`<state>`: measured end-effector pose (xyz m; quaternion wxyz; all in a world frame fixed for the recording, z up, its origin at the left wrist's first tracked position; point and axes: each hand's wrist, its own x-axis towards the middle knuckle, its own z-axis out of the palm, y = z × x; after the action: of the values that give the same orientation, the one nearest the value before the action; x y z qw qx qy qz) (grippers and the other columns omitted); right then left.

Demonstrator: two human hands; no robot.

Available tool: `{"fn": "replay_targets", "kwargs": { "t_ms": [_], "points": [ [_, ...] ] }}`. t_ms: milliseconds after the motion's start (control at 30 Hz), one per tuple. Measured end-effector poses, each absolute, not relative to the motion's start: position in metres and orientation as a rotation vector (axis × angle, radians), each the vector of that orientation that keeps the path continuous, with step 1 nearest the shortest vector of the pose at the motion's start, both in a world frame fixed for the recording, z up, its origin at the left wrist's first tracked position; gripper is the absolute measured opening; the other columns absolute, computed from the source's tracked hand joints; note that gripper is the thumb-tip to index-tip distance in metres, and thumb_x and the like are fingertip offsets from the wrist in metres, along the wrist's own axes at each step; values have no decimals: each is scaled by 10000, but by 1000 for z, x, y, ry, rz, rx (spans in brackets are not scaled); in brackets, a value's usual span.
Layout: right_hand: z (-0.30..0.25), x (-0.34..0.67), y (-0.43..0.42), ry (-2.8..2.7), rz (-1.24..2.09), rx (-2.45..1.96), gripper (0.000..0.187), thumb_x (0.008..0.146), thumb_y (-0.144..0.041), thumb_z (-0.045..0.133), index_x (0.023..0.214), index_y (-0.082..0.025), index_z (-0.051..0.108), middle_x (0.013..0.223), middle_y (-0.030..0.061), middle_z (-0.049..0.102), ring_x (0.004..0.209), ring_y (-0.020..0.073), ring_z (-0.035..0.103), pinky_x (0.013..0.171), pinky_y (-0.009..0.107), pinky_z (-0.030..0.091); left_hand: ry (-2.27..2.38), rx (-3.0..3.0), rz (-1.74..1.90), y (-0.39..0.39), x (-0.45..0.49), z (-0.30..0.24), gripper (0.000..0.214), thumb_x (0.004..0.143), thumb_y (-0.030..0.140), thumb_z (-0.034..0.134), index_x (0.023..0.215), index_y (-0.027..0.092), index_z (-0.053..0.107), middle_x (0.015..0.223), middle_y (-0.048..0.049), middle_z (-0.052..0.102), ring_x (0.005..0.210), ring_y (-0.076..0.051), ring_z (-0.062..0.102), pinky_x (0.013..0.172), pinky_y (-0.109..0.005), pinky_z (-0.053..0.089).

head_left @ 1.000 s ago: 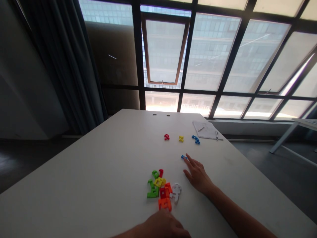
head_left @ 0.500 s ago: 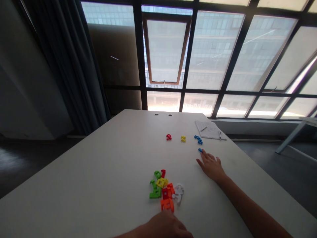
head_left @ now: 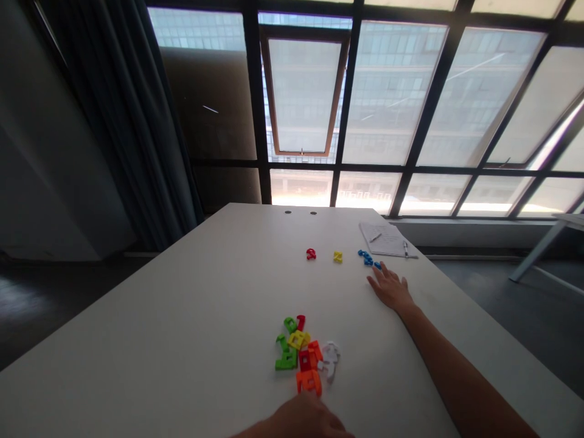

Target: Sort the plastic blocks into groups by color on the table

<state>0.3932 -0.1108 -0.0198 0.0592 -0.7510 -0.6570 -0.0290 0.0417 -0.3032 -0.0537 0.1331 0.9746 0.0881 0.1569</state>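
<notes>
While the R hand (head_left: 390,289) lies palm-down on the table (head_left: 159,328), right of centre, it's open wide w/ fingers spread, holding nothing visible. Its fingertips (head_left: 382,266) sit just beside a small blue pc (head_left: 377,265), w/ a longer blue pc (head_left: 365,257) just left of that; the spread seems to put the tips right up against the blue, w/ the arm stretched out far across the table.

L hand (head_left: 305,420) is cut off by the near edge of the view, knuckles up, looks loosely curled. Can't tell if it's holding anything. It's just near of an orange pc (head_left: 309,382), at the near end of a loose heap of plastic pcs: green (head_left: 286,360), yellow (head_left: 297,339), red (head_left: 305,360), white (head_left: 330,359). Pcs overlap, so it reads as dumped, not arranged.

Far off, a red pc (head_left: 311,253) and a yellow pc (head_left: 337,257) sit w/ the blue in a spaced row, well apart from the heap, each easy to tell apart. Far right corner: papers (head_left: 385,238) w/ a pen (head_left: 405,248) on top. Beyond: windows (head_left: 387,91), dark curtain (head_left: 123,121) at left.
</notes>
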Motion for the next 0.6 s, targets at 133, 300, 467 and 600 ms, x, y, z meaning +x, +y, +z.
{"fn": "replay_targets", "kwargs": {
  "t_ms": [133, 300, 467, 600],
  "points": [
    [-19, 391, -119, -1992, -302, -2089, 590, 1049, -473, 300, 1543, -163, 389, 1657, 167, 240, 1362, 338, 472, 1093, 559, 368, 246, 2812, 444, -303, 41, -53, 180, 955, 394, 661, 1086, 276, 627, 797, 87, 743, 641, -72, 668, 508, -210, 353],
    [-10, 349, -145, -2317, -244, -1469, 385, 1034, -301, 404, 1258, -168, 688, 1250, 147, 703, 1220, 284, 582, 1089, 479, 386, 257, 2835, 403, -302, 42, -58, 149, 960, 374, 659, 1005, 235, 631, 758, 70, 728, 605, -69, 647, 489, -207, 340],
    [14, 265, -189, -2523, 175, -868, 398, 1013, -343, 517, 1388, -237, 599, 1342, 91, 667, 1269, 251, 543, 1070, 451, 415, 225, 2863, 421, -300, 41, -64, 131, 959, 337, 664, 940, 212, 629, 716, 64, 703, 591, -71, 627, 496, -208, 350],
    [36, 226, -216, -2606, 444, -628, 545, 1001, -430, 529, 1513, -256, 467, 1463, 73, 577, 1384, 264, 436, 1143, 472, 336, 249, 2866, 418, -300, 41, -67, 101, 965, 323, 657, 956, 224, 640, 704, 70, 694, 574, -69, 613, 479, -215, 328]
  ]
}}
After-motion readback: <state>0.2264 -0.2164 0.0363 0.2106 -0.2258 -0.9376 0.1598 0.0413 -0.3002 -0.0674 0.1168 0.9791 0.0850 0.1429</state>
